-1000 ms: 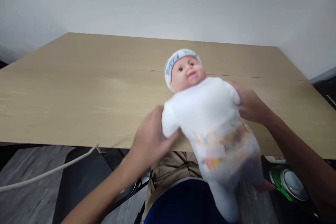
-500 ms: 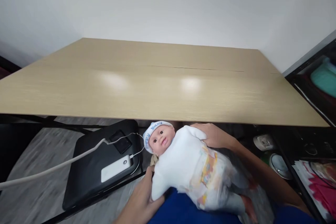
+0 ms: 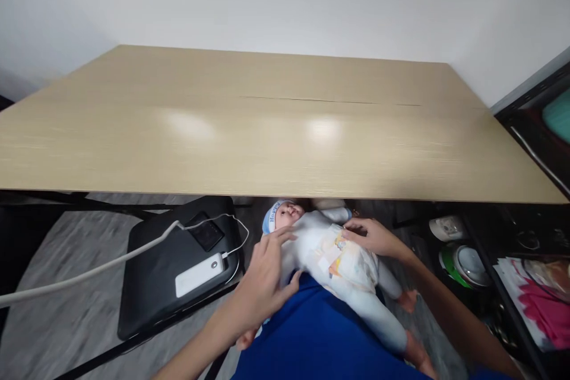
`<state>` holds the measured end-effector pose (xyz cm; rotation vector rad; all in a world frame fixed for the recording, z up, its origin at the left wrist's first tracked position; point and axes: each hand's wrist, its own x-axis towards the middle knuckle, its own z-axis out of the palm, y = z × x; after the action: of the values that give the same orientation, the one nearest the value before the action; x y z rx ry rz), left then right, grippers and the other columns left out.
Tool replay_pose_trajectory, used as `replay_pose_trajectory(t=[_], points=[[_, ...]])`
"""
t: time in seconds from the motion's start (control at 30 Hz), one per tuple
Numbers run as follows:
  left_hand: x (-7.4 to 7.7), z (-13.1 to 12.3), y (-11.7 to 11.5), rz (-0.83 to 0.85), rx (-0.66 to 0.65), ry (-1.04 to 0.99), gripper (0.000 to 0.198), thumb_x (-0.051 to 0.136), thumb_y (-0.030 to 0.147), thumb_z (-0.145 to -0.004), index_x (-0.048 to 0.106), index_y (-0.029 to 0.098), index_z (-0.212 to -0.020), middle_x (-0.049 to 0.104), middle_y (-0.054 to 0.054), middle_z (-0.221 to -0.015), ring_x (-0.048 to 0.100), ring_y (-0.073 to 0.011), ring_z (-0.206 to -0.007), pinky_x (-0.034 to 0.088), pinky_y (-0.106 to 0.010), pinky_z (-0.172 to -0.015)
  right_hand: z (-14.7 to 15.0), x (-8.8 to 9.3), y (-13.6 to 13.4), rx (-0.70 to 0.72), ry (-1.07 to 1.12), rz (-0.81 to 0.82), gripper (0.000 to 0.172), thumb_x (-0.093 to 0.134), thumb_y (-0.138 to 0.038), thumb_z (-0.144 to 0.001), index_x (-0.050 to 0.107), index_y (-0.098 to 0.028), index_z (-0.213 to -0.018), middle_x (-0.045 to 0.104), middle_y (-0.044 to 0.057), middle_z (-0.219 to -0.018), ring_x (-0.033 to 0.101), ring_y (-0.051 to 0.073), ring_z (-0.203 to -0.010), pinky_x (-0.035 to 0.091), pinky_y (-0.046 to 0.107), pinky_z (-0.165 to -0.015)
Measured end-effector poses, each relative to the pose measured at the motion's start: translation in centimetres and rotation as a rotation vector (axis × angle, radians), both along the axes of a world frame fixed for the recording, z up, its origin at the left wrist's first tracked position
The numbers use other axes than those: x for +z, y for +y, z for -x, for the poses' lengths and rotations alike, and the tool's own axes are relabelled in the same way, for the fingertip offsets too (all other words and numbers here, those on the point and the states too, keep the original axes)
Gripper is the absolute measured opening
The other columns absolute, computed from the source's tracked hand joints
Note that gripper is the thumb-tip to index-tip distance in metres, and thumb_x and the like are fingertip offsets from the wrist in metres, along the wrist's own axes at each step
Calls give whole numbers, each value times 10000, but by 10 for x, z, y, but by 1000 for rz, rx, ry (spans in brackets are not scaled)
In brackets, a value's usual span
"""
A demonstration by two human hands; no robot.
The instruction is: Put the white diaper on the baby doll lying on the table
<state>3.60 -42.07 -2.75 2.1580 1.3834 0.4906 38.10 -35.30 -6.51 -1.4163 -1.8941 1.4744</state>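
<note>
A baby doll [image 3: 312,246] in white clothes lies on its back across my lap, its head toward the table edge at the upper left. It wears a white and blue cap [image 3: 270,218] with lettering. Around its hips is a printed diaper [image 3: 350,258]. My left hand [image 3: 267,276] is over the doll's arm and chest, fingers spread and thumb apart. My right hand [image 3: 369,238] is at the diaper's upper edge, with fingertips and thumb closed on it. The doll's far arm lies partly under the table edge.
A wooden table [image 3: 267,148] spans the view ahead. To the left, a black padded seat [image 3: 151,273] carries a white power bank [image 3: 200,275] with a cable [image 3: 133,264], and a dark flat object. At right are containers [image 3: 472,264] and a shelf with pink cloth [image 3: 545,309].
The doll has gone from being held at both sides, raised and facing me, to lying back on my lap. My left hand has loosened; my right hand has moved to the diaper.
</note>
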Motion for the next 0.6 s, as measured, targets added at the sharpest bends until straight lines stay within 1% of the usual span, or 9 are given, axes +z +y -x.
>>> replay_pose_trajectory(t=[0.03,0.1,0.17,0.23,0.3,0.37,0.47,0.53,0.6], points=[[6,-9,11,55,-76,-66,449,604,393,-1063,546,266,-1490,594,-156,-1594,553,-370,-1461,466,-578,-1214,1,-2,-1,-22,15,9,323,673,-565,-1027,827,-281,-1032,859,46,-1063,792,316,-1014,605,437,-912],[14,-29,34,148,-212,-164,373,575,387,-1096,600,277,-1451,639,-125,-1548,586,-331,-1418,457,-539,-1225,2,-8,0,-56,49,19,353,673,-568,-1013,825,-249,-997,852,65,-1039,786,311,-991,595,437,-912],[11,-47,52,186,-311,-229,346,608,439,-1102,674,266,-1395,691,-115,-1461,618,-312,-1354,464,-501,-1210,3,-15,2,-69,81,30,396,672,-588,-998,800,-220,-926,830,73,-967,771,290,-936,585,424,-883],[3,-60,62,188,-353,-267,341,663,490,-1082,745,269,-1328,724,-103,-1358,635,-302,-1285,472,-475,-1180,1,-22,4,-85,106,44,440,686,-627,-972,748,-211,-842,793,63,-874,743,264,-862,574,398,-824],[-6,-66,66,191,-349,-296,312,697,517,-1064,797,278,-1238,731,-90,-1273,639,-291,-1229,476,-454,-1147,-2,-30,8,-115,121,46,479,708,-673,-938,705,-213,-802,768,51,-820,723,246,-813,569,380,-784],[-12,-69,66,206,-326,-338,301,722,542,-1047,813,267,-1132,728,-83,-1222,642,-280,-1184,482,-434,-1111,-7,-40,14,-171,103,27,516,716,-723,-898,689,-219,-796,764,47,-797,718,238,-781,578,377,-768],[-14,-68,63,225,-286,-403,343,730,580,-1039,789,242,-1027,734,-83,-1197,647,-269,-1153,479,-423,-1082,-12,-52,26,-288,28,-24,536,705,-765,-859,650,-240,-766,751,49,-746,710,242,-737,589,390,-745],[-12,-63,60,234,-274,-448,370,706,596,-1053,774,235,-1008,756,-87,-1166,655,-265,-1131,473,-432,-1083,-13,-52,31,-343,-10,-70,495,698,-731,-876,647,-248,-782,764,66,-775,724,264,-787,599,422,-794],[-7,-54,53,279,-314,-510,389,673,602,-1073,769,234,-987,789,-87,-1080,671,-256,-1076,481,-436,-1072,-9,-40,30,-356,-21,-121,410,693,-652,-922,707,-243,-889,809,89,-909,752,283,-907,603,459,-910]])
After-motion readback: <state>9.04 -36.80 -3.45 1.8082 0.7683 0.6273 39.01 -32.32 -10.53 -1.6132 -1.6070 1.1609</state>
